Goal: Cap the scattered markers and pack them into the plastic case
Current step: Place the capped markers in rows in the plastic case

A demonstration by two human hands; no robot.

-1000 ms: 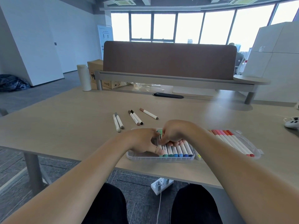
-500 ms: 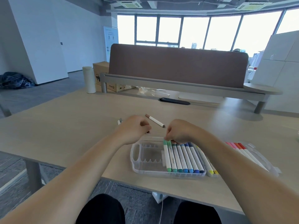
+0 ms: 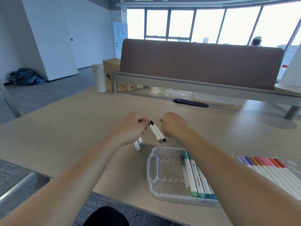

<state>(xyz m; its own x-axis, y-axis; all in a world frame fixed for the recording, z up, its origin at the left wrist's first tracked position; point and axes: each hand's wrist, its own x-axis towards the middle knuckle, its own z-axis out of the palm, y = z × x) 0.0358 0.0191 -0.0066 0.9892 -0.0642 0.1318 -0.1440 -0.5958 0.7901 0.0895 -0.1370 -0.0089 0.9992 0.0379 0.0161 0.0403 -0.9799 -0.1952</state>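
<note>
The right forearm [image 3: 231, 162] hides part of the marker row [image 3: 194, 175] in the clear plastic case [image 3: 156, 176]. Beyond the case, the left hand [image 3: 132, 129] and right hand [image 3: 174, 124] are curled, their grip indiscernible. Between them lie two dark-capped markers [image 3: 156, 130], running far-left to near-right.

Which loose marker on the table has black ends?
The black-capped marker, lying beside the brown-tipped marker between the left hand and right hand; the grey-tipped marker and white-tipped marker lie under the left hand.
</note>
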